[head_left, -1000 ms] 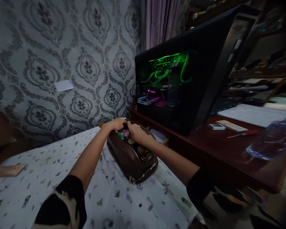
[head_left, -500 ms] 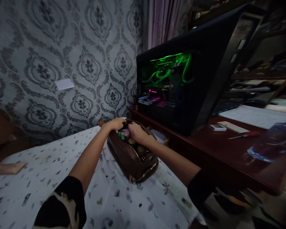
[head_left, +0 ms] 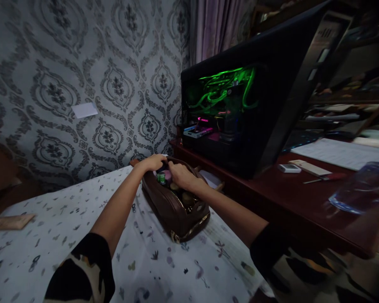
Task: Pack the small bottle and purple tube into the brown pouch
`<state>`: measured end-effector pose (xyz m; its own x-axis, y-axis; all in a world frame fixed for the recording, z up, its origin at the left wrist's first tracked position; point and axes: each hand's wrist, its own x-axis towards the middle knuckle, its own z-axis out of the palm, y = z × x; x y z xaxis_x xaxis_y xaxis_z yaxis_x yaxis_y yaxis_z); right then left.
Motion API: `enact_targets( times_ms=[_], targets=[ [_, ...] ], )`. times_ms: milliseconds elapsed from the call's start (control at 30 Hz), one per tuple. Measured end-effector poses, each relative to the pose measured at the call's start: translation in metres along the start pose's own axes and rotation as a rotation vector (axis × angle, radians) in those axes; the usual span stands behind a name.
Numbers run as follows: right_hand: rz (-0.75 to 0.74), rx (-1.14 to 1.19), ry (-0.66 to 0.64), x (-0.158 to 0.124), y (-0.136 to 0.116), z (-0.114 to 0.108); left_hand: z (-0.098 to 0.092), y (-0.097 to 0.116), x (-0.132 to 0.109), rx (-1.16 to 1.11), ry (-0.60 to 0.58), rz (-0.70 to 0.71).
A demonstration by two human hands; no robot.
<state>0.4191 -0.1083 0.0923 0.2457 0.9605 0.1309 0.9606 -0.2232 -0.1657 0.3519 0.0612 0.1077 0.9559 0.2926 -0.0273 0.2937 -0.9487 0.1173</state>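
Observation:
A brown leather-look bag (head_left: 170, 206) with gold zips lies unzipped on a patterned white sheet. Inside it sit a green-topped container (head_left: 161, 178), a pinkish item (head_left: 168, 176) and dark round things (head_left: 187, 198). My left hand (head_left: 154, 162) bends over the far left rim of the bag, fingers curled round its edge. Close beside it, at the far end of the opening, is my right hand (head_left: 180, 174), its fingers closed in a pinch. Whatever lies between those right fingertips is too small or hidden to make out.
To the right, a dark red desk (head_left: 271, 198) carries a large computer case (head_left: 268, 105) glowing green inside. Also on it are a small white device (head_left: 289, 168), a screwdriver (head_left: 326, 178), papers (head_left: 344, 151) and a clear plastic bottle (head_left: 360, 189). A patterned wall (head_left: 120, 54) stands behind the bed.
My right hand has shifted very slightly left, nearer to my left hand. The bag and my left hand stay nearly as they were.

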Motion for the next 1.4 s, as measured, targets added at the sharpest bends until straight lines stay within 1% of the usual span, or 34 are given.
enact_targets(
  times_ms=[133, 167, 200, 233, 333, 367, 400, 433, 533, 667, 867, 1033, 1233, 1400],
  targets=[
    [-0.005, 0.052, 0.046, -0.006, 0.001, -0.004, 0.000, -0.002, 0.000, -0.026, 0.003, 0.025],
    [-0.017, 0.078, 0.075, -0.010, 0.002, -0.005, 0.000, -0.003, 0.000, -0.033, 0.000, 0.034],
    [-0.036, 0.126, 0.131, -0.014, 0.003, -0.007, 0.000, -0.003, -0.001, -0.039, -0.005, 0.042],
    [-0.059, 0.195, 0.215, -0.020, 0.005, -0.009, -0.001, -0.004, -0.001, -0.044, -0.013, 0.049],
    [-0.113, 0.439, 0.548, -0.037, 0.017, -0.011, -0.003, -0.002, -0.002, -0.048, -0.050, 0.064],
    [-0.112, 0.495, 0.624, -0.042, 0.023, -0.009, -0.004, -0.001, -0.002, -0.045, -0.065, 0.071],
    [-0.098, 0.521, 0.662, -0.047, 0.028, -0.007, -0.005, 0.000, -0.003, -0.040, -0.080, 0.079],
    [-0.079, 0.534, 0.673, -0.051, 0.032, -0.004, -0.006, 0.002, -0.003, -0.033, -0.094, 0.089],
    [-0.039, 0.552, 0.650, -0.060, 0.043, 0.007, -0.008, 0.008, -0.004, -0.003, -0.133, 0.111],
    [-0.064, 0.570, 0.657, -0.066, 0.046, 0.019, -0.009, 0.012, -0.004, 0.038, -0.166, 0.112],
    [-0.103, 0.581, 0.658, -0.068, 0.048, 0.023, -0.009, 0.013, -0.004, 0.055, -0.157, 0.110],
    [-0.095, 0.579, 0.665, -0.068, 0.049, 0.025, -0.008, 0.011, -0.002, 0.047, -0.159, 0.117],
    [-0.094, 0.589, 0.675, -0.069, 0.048, 0.029, -0.008, 0.005, 0.001, 0.009, -0.134, 0.125],
    [-0.142, 0.603, 0.706, -0.068, 0.051, 0.034, -0.013, 0.001, -0.006, -0.033, -0.048, 0.126]
  ],
)
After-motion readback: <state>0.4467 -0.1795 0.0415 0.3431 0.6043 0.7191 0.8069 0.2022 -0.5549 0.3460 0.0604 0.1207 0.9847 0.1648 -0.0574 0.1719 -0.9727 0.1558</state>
